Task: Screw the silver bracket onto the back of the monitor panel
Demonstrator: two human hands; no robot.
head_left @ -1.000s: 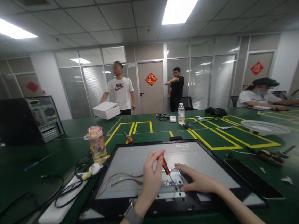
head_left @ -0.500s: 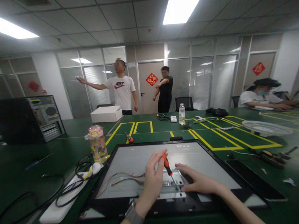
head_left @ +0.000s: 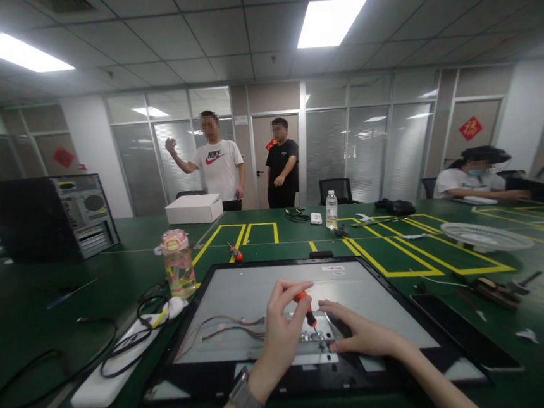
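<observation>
My left hand, with a watch at the wrist, grips an orange-and-black screwdriver. The tool leans a little, its shaft pointing down at a metal bracket on the back of a flat display panel. Whether the tip sits in a screw is too small to tell. My right hand rests beside the bracket, fingers spread, thumb and fingertips touching the metal. Thin wires run from the bracket to the left across the panel's grey back. A black frame surrounds the panel, which lies flat on the green table.
Left of the panel are a white power strip with black cables and a pink-lidded bottle. A black phone-like slab lies to the right. Behind stand a red screwdriver, a water bottle and a computer case. Two people stand beyond.
My left fingers have shifted on the screwdriver's handle, which now stands a little lower and more covered. My right hand stays put. The two standing people have moved their arms and shifted left.
</observation>
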